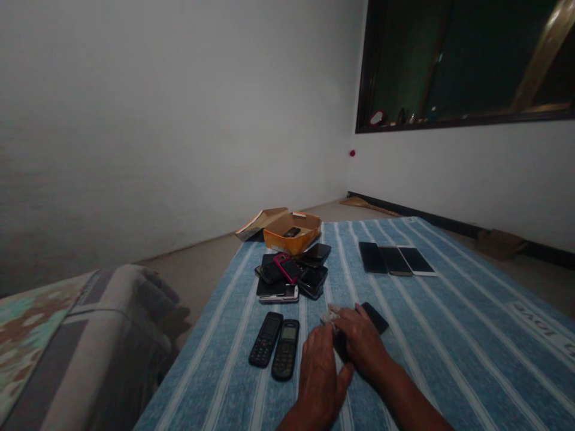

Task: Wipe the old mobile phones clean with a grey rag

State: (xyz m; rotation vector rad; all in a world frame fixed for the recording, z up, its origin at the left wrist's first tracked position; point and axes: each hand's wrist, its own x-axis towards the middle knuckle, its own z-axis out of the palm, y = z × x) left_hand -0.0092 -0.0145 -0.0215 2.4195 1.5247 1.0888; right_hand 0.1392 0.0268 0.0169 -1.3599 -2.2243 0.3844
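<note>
The left hand (320, 377) and right hand (360, 342) sit close together at the bottom of the view, backs up, fingers curved over a dark handset (341, 346) that shows only in the gap between them. Whether either hand is actually closed on it cannot be told from this view. A pale crumpled scrap (330, 314) sticks out at about 11 o'clock from the right hand's fingers, too small to identify. Just past those fingers at 1 o'clock, a black phone (375, 317) lies on the striped blue cloth (453, 341), its near end hidden by the fingertips.

At 10 o'clock from the hands, two black keypad phones (266, 339) (286, 350) lie side by side. Farther out at 11 o'clock is a heap of handsets (287, 281), one with a pink frame (287, 267). Behind it, at 12 o'clock, an open orange box (291, 234) holds a small black phone (291, 232). Three smartphones (395, 261) lie in a neat row at 1 o'clock, the rightmost white-edged. A grey patterned bundle (90, 341) sits at 9 o'clock off the cloth, and a dark window (462, 66) is set high in the wall at 2 o'clock
</note>
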